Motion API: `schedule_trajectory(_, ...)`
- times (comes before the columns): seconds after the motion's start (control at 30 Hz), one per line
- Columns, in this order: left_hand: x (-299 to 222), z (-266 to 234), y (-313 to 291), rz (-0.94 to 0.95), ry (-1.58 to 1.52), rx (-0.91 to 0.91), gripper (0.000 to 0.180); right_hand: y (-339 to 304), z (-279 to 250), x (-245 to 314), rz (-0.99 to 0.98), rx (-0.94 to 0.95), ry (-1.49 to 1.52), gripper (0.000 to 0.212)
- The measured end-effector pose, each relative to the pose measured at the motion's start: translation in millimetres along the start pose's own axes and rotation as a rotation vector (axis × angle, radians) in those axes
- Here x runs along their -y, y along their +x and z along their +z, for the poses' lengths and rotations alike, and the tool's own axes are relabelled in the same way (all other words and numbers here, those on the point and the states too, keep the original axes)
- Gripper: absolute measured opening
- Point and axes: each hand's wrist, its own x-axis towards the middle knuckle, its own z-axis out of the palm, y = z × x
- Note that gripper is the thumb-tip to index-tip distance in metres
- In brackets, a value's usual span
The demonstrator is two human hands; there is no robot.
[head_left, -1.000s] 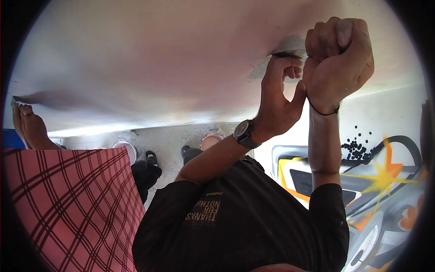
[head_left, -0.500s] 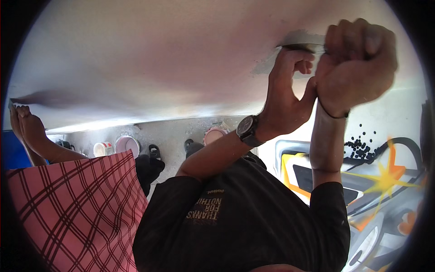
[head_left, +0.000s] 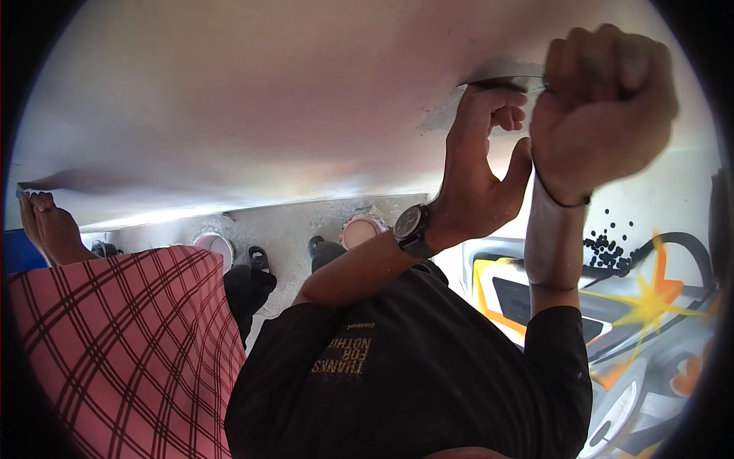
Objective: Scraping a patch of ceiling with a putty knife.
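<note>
My right hand [head_left: 604,115] is closed in a fist at the upper right, around a putty knife whose handle is hidden. Its wide, thin blade [head_left: 505,80] lies against the pale wall [head_left: 290,92], at a rough grey patch [head_left: 447,116]. My left hand [head_left: 482,172], with a dark watch on the wrist, is raised beside it. Its fingertips touch the blade from below, while the thumb stands apart, near my right wrist.
On the left, a co-worker in a pink checked garment [head_left: 130,329] holds a flat blade to the same wall with hands [head_left: 53,228] raised. Buckets [head_left: 361,231] stand on the dusty floor [head_left: 294,222] below. Painted graffiti [head_left: 650,298] covers the wall at right.
My hands and the blade have shifted slightly left along the wall. The co-worker's hands have come lower, and the pink garment now hides a white bucket.
</note>
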Motion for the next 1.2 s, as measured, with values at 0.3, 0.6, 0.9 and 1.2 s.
schedule_trajectory(0.3,-3,-16,12,-0.019,-0.075,0.012,0.039,5,9,-5,0.044,-0.099,0.108,0.026)
schedule_trajectory(0.6,18,-30,12,-0.062,-0.11,0.011,0.032,-6,13,-25,0.052,-0.104,0.047,0.028)
schedule_trajectory(0.9,24,-46,14,-0.09,-0.035,-0.018,0.031,-11,18,-47,0.029,-0.026,0.035,0.031)
schedule_trajectory(1.2,19,-38,19,-0.079,-0.063,-0.028,0.032,-2,17,-34,0.096,-0.081,0.072,0.032)
